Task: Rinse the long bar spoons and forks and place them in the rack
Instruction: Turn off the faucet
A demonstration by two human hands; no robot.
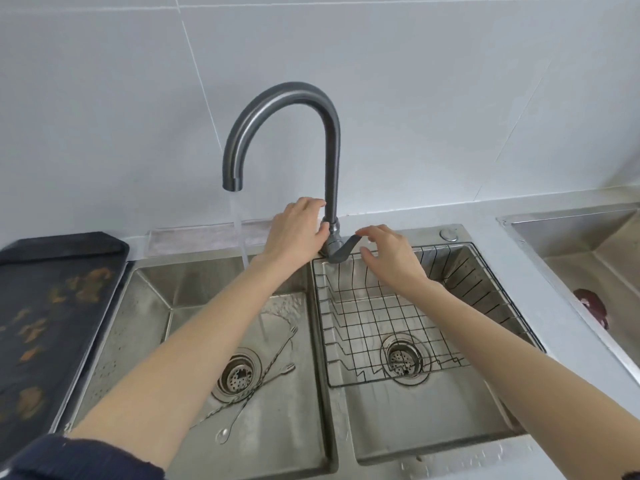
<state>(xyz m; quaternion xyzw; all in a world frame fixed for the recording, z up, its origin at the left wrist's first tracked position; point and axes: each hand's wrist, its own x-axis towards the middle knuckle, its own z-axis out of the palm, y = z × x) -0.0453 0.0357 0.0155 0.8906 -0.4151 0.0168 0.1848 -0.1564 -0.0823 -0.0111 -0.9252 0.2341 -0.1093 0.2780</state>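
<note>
With water running, the left hand (pixel 298 226) is gripping the faucet (pixel 329 168) base while the right hand (pixel 391 258), fingers open, is reaching for its lever (pixel 346 249), best eased gently to avoid splashing.

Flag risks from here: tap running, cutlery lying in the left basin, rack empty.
1. The thin spoons and forks lie crossed over the drain, so they may tangle or slip when picked up wet.
2. The rack has wide wire gaps; thin cutlery could fall through.
</note>
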